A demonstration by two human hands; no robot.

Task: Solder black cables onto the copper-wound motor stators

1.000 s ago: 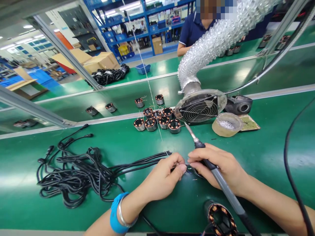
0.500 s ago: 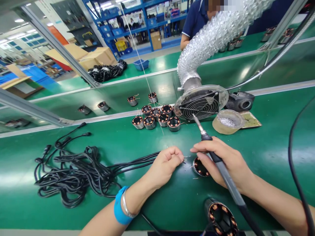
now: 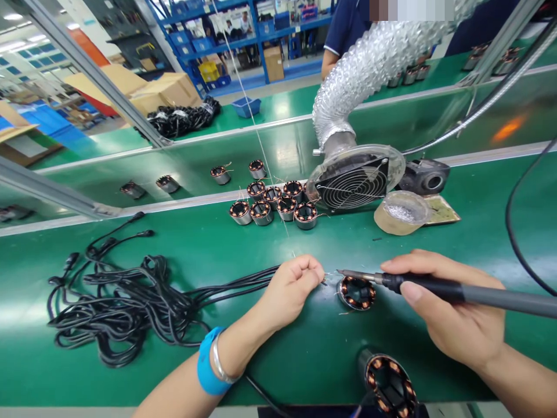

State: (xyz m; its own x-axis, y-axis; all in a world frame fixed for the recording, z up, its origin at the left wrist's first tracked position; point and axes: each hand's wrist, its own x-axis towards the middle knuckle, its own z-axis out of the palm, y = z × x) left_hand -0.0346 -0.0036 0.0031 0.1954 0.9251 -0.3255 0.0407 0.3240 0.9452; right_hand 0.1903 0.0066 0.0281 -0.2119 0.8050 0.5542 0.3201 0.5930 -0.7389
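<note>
My left hand (image 3: 295,290) is closed on the end of a black cable (image 3: 243,283); thin bare wire tips poke out past its fingertips. In my right hand (image 3: 456,310) is a soldering iron (image 3: 429,285), held like a pen and lying nearly level. Its metal tip points left, close to those wire ends; whether they touch I cannot tell. Just under the tip sits a motor stator (image 3: 357,293) with copper windings and fine wire leads. A second, larger-looking stator (image 3: 389,383) lies tilted at the near edge of the bench.
Coiled black cables (image 3: 130,302) lie at the left. Several stators (image 3: 261,212) stand grouped beside a fume extractor fan (image 3: 354,186) with a silver duct (image 3: 348,98). To its right are a round tub (image 3: 401,213) and a yellowish sponge tray (image 3: 444,210). A person (image 3: 343,35) is across the bench.
The soldering iron has swung from pointing up at the fan to lying level, its tip now by the wire ends. My right hand has shifted right; my left hand has barely moved.
</note>
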